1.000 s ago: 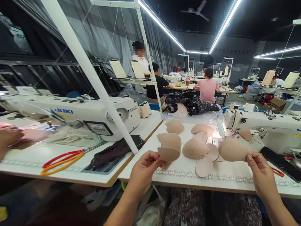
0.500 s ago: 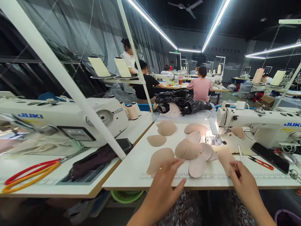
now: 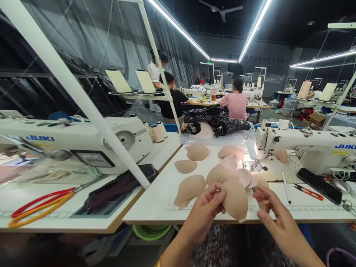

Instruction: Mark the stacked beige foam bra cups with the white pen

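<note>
Between the thumb and fingers of my left hand (image 3: 204, 209) is a beige fabric cup piece (image 3: 236, 199), raised over the front edge of the white sewing table (image 3: 155, 204). To its right, my right hand (image 3: 280, 222) is open, its fingers curved and apart, close to the held piece but not touching it. Behind the right fingertips lies another beige piece (image 3: 262, 181), partly hidden. A loose pile of cup pieces (image 3: 214, 173) spreads beyond my left hand. More lie to the left, including a large piece (image 3: 190, 189) and a smaller piece (image 3: 185, 167).
A sewing machine (image 3: 319, 148) with a lit needle area stands right. Nearby lie a white pen (image 3: 286, 187), orange thread snips (image 3: 308, 192) and a black phone (image 3: 319, 185). Red-and-orange-handled scissors (image 3: 44, 205) rest on the left table. Black plastic bags (image 3: 217, 118) sit behind; co-workers are farther back.
My left hand has moved right and now holds a cup piece up. My right hand has shifted slightly left and down, its fingers spread from the piece they were at.
</note>
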The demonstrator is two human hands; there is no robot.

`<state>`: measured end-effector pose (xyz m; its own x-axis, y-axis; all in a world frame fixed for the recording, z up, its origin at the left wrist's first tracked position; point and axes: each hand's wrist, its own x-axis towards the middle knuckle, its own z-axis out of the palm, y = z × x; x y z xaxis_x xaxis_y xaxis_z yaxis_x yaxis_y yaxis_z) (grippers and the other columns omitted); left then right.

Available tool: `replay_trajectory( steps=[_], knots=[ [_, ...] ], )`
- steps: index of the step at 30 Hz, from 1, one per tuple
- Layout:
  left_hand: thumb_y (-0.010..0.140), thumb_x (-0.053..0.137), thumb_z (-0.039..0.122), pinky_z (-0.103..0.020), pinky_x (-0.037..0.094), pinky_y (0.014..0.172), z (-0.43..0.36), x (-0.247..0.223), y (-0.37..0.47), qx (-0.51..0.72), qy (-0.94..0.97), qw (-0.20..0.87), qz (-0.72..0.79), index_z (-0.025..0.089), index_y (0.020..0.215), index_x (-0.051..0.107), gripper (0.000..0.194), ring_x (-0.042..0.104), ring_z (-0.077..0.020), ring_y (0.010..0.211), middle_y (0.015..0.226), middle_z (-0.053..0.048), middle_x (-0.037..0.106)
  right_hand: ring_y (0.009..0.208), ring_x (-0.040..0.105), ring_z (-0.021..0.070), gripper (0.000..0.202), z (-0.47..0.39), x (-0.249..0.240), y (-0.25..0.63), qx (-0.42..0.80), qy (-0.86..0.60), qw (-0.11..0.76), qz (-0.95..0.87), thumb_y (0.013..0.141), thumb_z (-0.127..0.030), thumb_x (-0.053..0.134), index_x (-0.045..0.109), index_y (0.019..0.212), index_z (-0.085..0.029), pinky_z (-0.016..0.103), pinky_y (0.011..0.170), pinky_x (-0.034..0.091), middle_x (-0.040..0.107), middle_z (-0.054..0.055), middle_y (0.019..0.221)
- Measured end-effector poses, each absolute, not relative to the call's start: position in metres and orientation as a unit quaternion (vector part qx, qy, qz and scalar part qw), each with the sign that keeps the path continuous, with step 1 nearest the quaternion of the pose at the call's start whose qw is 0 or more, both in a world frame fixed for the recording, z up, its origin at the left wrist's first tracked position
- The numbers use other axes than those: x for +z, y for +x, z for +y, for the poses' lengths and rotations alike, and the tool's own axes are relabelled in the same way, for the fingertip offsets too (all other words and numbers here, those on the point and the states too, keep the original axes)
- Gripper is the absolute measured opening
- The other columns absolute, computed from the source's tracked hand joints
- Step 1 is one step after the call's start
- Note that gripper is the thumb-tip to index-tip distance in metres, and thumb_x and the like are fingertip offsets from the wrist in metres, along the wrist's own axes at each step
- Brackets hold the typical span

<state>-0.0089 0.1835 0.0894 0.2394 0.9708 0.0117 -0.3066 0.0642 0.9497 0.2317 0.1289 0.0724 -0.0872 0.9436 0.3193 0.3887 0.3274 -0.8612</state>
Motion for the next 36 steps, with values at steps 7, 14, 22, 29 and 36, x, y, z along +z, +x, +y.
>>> replay_trajectory(
  steps=[7, 14, 22, 29, 36],
  knots=[
    [0.093, 0.067, 0.052, -0.041, 0.053, 0.087, 0.187, 0.075, -0.001, 0.483, 0.633, 0.436, 0.42, 0.022, 0.113, 0.067, 0.036, 0.066, -0.0256, 0.097, 0.105, -0.008, 0.072, 0.08, 0.067, 0.0213, 0.052, 0.147, 0.074, 0.259, 0.353, -0.491, 0.564, -0.561, 0.094, -0.057, 0.067, 0.06, 0.135, -0.024, 0.03, 0.068, 0.055, 0.067, 0.004, 0.088],
    [0.082, 0.08, 0.02, -0.06, 0.05, 0.099, 0.206, 0.068, 0.044, 0.376, 0.826, 0.036, 0.418, 0.019, 0.133, 0.061, 0.054, 0.06, -0.0381, 0.115, 0.125, -0.013, 0.068, 0.082, 0.065, 0.0271, 0.039, 0.175, 0.044, 0.293, 0.103, -0.627, 0.416, -0.651, 0.1, -0.05, 0.055, 0.065, 0.126, -0.023, 0.045, 0.078, 0.054, 0.068, 0.006, 0.089],
    [0.09, 0.048, -0.001, -0.051, 0.053, 0.089, 0.227, 0.09, 0.078, 0.316, 0.832, 0.017, 0.455, 0.014, 0.098, 0.068, 0.026, 0.064, -0.0325, 0.1, 0.106, -0.013, 0.07, 0.102, 0.065, 0.0279, 0.028, 0.17, 0.051, 0.271, -0.016, -0.573, 0.418, -0.705, 0.107, -0.041, 0.051, 0.061, 0.128, -0.026, 0.049, 0.089, 0.056, 0.066, 0.009, 0.106],
    [0.097, 0.062, 0.04, -0.033, 0.052, 0.079, 0.222, 0.073, 0.008, 0.483, 0.69, 0.297, 0.449, 0.019, 0.095, 0.066, 0.022, 0.066, -0.0221, 0.084, 0.088, -0.004, 0.07, 0.116, 0.064, 0.028, 0.026, 0.176, 0.059, 0.255, 0.072, -0.523, 0.407, -0.745, 0.106, -0.033, 0.051, 0.06, 0.129, -0.027, 0.05, 0.099, 0.056, 0.067, 0.009, 0.122],
    [0.067, 0.093, 0.057, -0.022, 0.045, 0.07, 0.207, 0.065, -0.03, 0.556, 0.442, 0.558, 0.43, 0.017, 0.092, 0.065, 0.055, 0.054, -0.0128, 0.073, 0.076, 0.001, 0.065, 0.146, 0.044, 0.0278, 0.064, 0.201, 0.088, 0.224, 0.177, -0.445, 0.338, -0.81, 0.097, -0.027, 0.067, 0.041, 0.155, -0.031, 0.054, 0.124, 0.038, 0.052, 0.007, 0.157]
  ],
)
